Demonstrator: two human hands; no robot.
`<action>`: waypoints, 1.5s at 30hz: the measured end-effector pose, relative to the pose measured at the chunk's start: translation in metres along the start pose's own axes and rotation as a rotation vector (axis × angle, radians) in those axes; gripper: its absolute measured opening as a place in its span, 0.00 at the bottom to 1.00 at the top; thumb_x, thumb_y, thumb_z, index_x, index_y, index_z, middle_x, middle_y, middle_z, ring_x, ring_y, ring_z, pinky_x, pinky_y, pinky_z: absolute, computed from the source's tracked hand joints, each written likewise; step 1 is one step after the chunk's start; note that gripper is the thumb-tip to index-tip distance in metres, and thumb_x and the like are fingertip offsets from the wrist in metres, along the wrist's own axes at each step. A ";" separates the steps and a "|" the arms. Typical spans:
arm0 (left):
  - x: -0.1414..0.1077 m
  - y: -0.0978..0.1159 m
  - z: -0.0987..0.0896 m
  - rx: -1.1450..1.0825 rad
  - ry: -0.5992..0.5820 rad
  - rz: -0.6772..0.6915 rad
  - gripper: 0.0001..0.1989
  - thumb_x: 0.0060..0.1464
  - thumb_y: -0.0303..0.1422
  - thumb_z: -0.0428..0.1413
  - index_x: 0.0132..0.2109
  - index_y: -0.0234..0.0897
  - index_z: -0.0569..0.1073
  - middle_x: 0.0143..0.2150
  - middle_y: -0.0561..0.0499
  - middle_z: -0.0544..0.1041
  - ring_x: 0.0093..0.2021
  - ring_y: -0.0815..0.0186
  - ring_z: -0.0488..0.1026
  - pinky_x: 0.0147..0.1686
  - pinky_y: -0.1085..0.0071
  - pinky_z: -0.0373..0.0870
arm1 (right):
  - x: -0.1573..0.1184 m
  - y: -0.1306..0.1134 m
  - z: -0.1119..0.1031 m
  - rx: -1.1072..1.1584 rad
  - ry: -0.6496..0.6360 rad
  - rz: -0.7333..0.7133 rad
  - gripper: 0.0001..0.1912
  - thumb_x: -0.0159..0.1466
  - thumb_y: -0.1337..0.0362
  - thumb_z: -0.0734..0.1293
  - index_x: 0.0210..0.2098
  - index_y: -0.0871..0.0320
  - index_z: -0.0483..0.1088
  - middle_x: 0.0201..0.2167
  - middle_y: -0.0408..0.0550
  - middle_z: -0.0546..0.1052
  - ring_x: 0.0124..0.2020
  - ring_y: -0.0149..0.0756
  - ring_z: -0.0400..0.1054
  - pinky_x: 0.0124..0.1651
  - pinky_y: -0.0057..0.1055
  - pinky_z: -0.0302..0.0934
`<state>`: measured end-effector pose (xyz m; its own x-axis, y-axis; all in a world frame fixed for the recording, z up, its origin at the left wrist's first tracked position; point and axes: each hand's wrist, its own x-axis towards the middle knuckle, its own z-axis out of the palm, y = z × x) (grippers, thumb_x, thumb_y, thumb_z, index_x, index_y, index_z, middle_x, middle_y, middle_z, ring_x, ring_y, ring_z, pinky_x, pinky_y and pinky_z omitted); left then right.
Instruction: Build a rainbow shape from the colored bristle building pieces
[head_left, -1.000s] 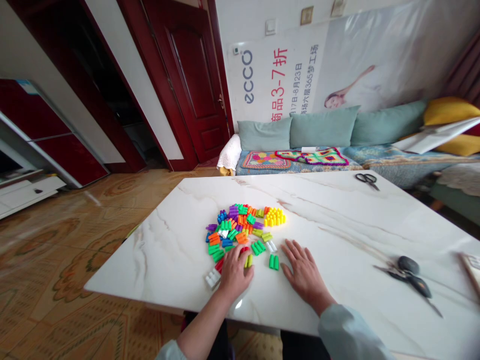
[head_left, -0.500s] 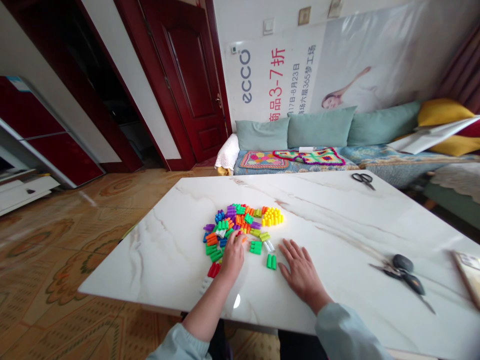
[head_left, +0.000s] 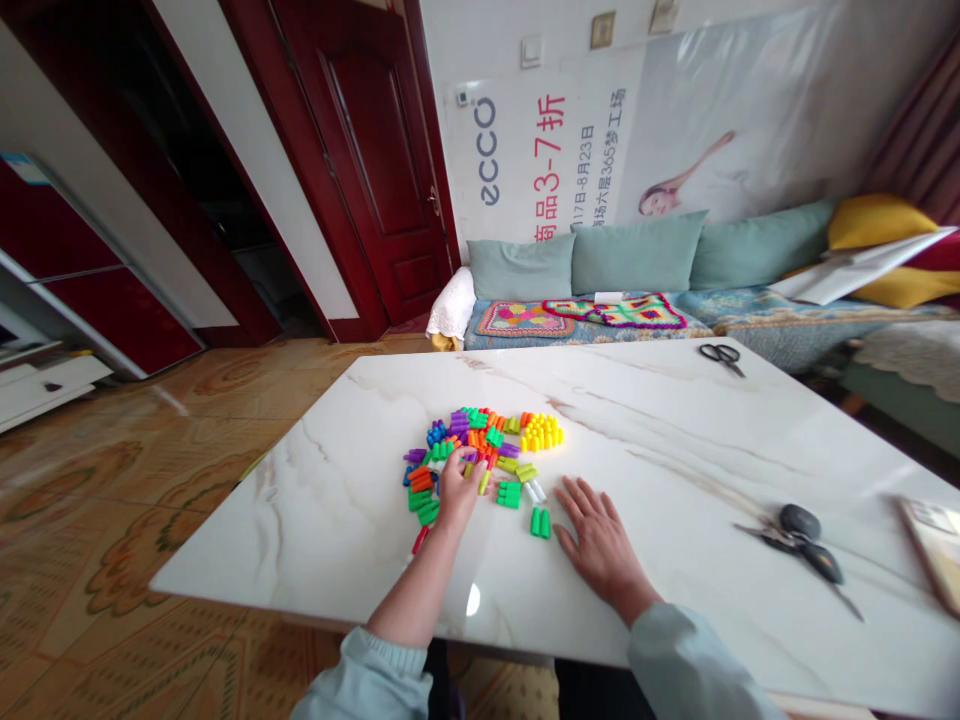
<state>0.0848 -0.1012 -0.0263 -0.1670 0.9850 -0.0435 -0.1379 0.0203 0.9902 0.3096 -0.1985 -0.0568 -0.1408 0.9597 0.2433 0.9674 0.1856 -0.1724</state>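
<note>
The left hand (head_left: 457,492) is curling over colourful pieces (head_left: 421,481), its grip impossible to tell; the right hand (head_left: 600,540) is lying open on the surface (head_left: 660,430) near green pieces (head_left: 540,523).

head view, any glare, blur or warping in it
Head view: a bright glare spot sits on the white tabletop near its front edge; head view: the yellow pieces look nearly washed out; head view: wide-angle distortion makes the red door lean; head view: small pieces by the left hand are too soft to separate cleanly.
</note>
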 end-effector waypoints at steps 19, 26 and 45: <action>-0.051 0.020 0.015 -0.393 -0.244 -0.285 0.25 0.39 0.39 0.67 0.41 0.39 0.63 0.27 0.57 0.71 0.18 0.79 0.63 0.18 0.82 0.51 | 0.000 -0.001 0.000 0.007 0.023 -0.007 0.26 0.67 0.56 0.55 0.63 0.55 0.59 0.67 0.49 0.55 0.67 0.46 0.47 0.65 0.50 0.44; -0.058 0.020 0.016 -0.259 -0.250 -0.276 0.26 0.42 0.45 0.64 0.43 0.37 0.64 0.20 0.60 0.68 0.12 0.82 0.50 0.15 0.81 0.41 | 0.000 0.001 0.000 0.014 0.027 -0.011 0.27 0.67 0.55 0.55 0.63 0.55 0.58 0.67 0.49 0.55 0.67 0.46 0.47 0.65 0.50 0.43; -0.154 0.003 -0.018 0.095 -0.246 -0.297 0.24 0.43 0.50 0.62 0.39 0.36 0.70 0.14 0.59 0.65 0.11 0.78 0.50 0.12 0.80 0.44 | -0.025 -0.030 -0.027 0.575 0.101 -0.051 0.23 0.68 0.52 0.53 0.55 0.55 0.66 0.54 0.53 0.70 0.49 0.40 0.69 0.51 0.37 0.65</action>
<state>0.0926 -0.2560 -0.0193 0.1072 0.9452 -0.3085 -0.0517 0.3152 0.9476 0.2903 -0.2341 -0.0317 -0.1362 0.9269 0.3498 0.6866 0.3429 -0.6411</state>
